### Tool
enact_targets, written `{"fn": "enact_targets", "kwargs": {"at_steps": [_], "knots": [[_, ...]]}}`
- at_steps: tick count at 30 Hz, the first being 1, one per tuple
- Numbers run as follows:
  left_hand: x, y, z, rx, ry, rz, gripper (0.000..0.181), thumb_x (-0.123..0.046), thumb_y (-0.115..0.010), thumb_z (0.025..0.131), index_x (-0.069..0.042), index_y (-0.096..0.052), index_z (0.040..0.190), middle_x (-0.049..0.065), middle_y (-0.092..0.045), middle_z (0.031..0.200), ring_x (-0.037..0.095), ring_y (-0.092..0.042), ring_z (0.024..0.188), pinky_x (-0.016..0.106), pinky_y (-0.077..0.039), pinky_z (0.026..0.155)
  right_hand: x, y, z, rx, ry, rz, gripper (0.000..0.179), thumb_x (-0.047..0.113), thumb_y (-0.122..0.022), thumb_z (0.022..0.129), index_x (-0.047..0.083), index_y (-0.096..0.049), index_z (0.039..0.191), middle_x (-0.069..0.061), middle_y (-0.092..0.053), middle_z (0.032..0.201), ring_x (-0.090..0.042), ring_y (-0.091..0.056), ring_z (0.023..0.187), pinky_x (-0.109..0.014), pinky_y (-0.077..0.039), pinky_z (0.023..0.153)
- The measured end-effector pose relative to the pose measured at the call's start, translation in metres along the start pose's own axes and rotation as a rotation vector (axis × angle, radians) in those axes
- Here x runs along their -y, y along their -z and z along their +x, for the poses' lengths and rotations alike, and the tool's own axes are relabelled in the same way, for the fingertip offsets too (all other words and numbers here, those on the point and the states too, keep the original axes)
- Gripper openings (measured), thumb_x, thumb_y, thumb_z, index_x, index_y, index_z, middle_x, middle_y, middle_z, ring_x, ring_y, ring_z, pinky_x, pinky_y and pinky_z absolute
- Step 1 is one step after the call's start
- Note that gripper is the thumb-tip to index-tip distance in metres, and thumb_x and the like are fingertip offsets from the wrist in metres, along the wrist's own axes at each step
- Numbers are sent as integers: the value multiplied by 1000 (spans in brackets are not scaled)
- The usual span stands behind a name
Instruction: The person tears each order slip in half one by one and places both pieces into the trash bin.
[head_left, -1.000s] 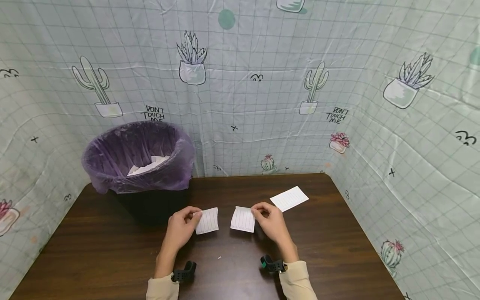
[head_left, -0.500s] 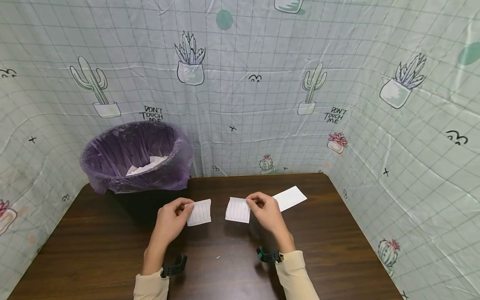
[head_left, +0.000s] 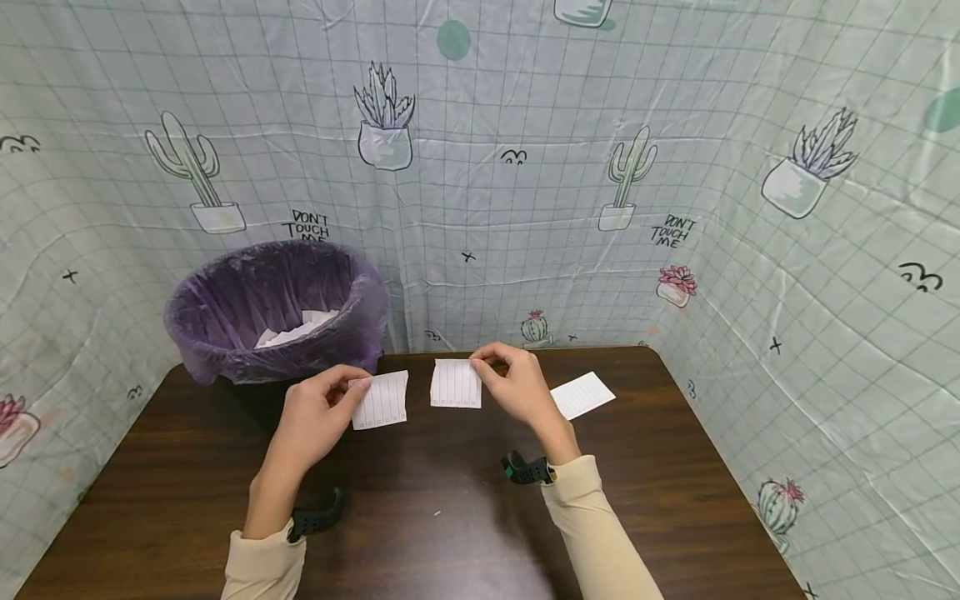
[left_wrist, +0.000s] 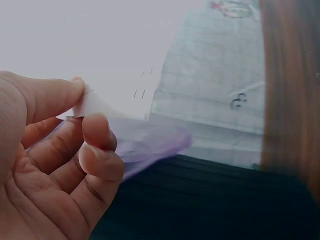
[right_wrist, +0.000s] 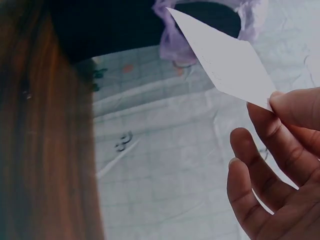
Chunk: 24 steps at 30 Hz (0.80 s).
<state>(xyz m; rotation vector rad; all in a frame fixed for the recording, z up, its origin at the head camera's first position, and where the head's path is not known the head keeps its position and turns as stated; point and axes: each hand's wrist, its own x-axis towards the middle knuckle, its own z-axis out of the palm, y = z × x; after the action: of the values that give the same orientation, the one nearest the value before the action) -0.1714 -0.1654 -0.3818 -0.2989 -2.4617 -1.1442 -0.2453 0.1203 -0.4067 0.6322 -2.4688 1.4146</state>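
Note:
Between thumb and fingers my left hand (head_left: 318, 417) pinches a torn piece of lined paper (head_left: 382, 402), held above the table in front of the bin. A second torn piece of lined paper (head_left: 456, 385) is pinched at its upper right corner by my right hand (head_left: 513, 385). A gap separates the two pieces. In the left wrist view, the left thumb and fingertips grip the edge of the white paper (left_wrist: 100, 45). The right wrist view shows the other paper piece (right_wrist: 225, 60) between thumb and index finger, the remaining fingers loosely bent.
A black bin with a purple liner (head_left: 367, 304) stands at the back left, white paper scraps (head_left: 296, 329) inside. One whole lined paper slip (head_left: 583, 395) lies on the brown table (head_left: 465, 550) at right. A tiny scrap (head_left: 437, 513) lies nearer. Patterned cloth (head_left: 480, 208) surrounds the table.
Both hands have risen and moved left and away from the body, toward the bin, each keeping its paper piece. The slip on the table has stayed put.

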Motion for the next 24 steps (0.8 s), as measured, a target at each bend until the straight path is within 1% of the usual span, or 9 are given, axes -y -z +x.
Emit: {"fn": "enact_targets", "kwargs": {"at_steps": [4,7,12,15,19,24], "knots": [[-7,12,6,-25,-85,12,4,-7,-73,95,-7,-76,97,-3,-51,63,4,-41,55,24,-36,53,15,2,14,23,41,-7,11,14,-67,100,8,-76,101,-5,-76,91,-15,-69,79,-30,-56,74],[-11,23,10,-37,-138,15,4,-6,-73,94,-9,-76,96,-5,-52,61,3,-41,52,22,-36,51,25,4,24,49,63,-15,11,15,-66,100,8,-76,101,-5,-77,93,-16,-69,81,-30,-57,76],[-17,44,15,-54,-201,32,7,-3,-74,93,-10,-75,97,-5,-56,61,3,-47,51,19,-37,51,43,6,41,74,107,-5,11,14,-66,100,8,-75,102,-5,-77,96,-16,-70,85,-34,-58,79],[-21,55,18,-74,-239,71,8,-2,-75,92,-8,-75,97,-4,-57,62,2,-45,52,18,-36,52,55,7,48,80,141,2,11,14,-67,100,8,-76,101,-4,-77,95,-15,-69,84,-35,-58,79],[-25,68,23,-114,-269,124,10,0,-76,90,-6,-75,97,0,-61,65,2,-44,53,16,-35,53,71,7,55,95,189,-9,11,16,-67,101,10,-76,100,-2,-76,96,-12,-67,84,-30,-58,79],[-28,86,28,-149,-269,157,11,-1,-76,90,-4,-76,100,5,-65,67,1,-46,53,14,-36,53,90,4,63,108,232,4,12,17,-66,101,10,-75,101,-2,-76,97,-11,-66,84,-27,-56,78]]}}
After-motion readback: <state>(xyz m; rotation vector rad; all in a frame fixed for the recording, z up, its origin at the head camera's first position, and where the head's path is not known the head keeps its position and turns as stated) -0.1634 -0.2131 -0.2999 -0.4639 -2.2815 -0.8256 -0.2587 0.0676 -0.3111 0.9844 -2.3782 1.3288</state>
